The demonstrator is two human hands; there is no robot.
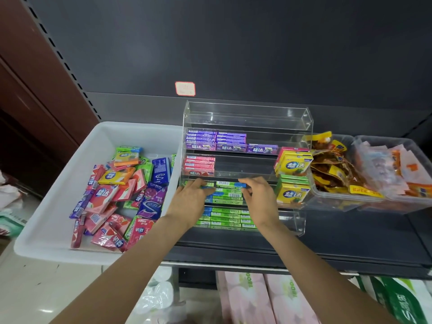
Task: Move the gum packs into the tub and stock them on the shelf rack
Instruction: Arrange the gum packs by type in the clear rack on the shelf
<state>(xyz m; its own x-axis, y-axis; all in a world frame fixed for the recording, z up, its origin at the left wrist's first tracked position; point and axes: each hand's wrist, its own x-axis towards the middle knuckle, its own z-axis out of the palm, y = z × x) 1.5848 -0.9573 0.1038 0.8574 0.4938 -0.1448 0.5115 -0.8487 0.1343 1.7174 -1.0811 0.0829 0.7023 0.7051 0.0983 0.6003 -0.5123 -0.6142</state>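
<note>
On the clear rack (247,118), light, stiff green gum packs (228,191) are pinched at both ends by the left hand (190,199) and right hand (260,197), fingers curled.

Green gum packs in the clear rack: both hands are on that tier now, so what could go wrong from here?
1. The left hand and right hand might knock the stacked green gum packs askew.
2. The yellow gum boxes, piled by the acrylic rack, could topple if bumped.
</note>
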